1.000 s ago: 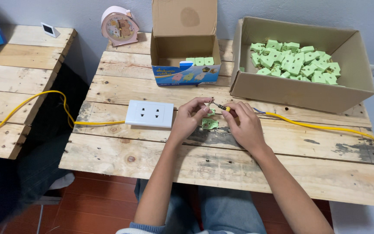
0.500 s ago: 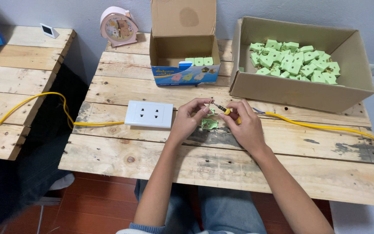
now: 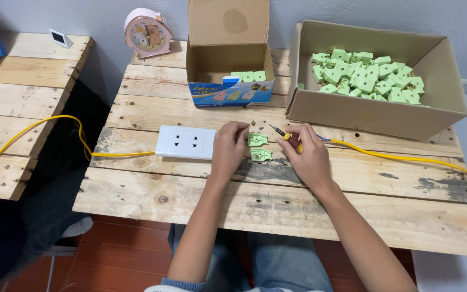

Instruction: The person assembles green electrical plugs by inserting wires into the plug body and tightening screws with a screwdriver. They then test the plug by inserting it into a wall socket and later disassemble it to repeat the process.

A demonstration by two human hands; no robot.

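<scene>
Two small green plug halves lie on the wooden table [image 3: 277, 205] between my hands, one [image 3: 257, 139] just above the other [image 3: 261, 154]. My left hand [image 3: 229, 147] rests beside them, fingertips curled near the upper piece, and I cannot tell whether it pinches something small. My right hand [image 3: 309, 156] grips a small yellow-handled screwdriver [image 3: 279, 132] whose tip points up and left. A yellow cable [image 3: 395, 158] runs from under my right hand toward the right edge.
A white double wall socket [image 3: 185, 142] with a yellow cord [image 3: 44, 123] lies left of my hands. Behind stand a small open carton [image 3: 228, 70] with a few green plugs, a large cardboard box [image 3: 374, 111] full of green plugs, and a pink clock [image 3: 147, 33]. A second table [image 3: 12, 108] stands at left.
My hands have drawn apart. The green piece they held together now lies on the table as two separate halves, and the screwdriver has lifted off it.
</scene>
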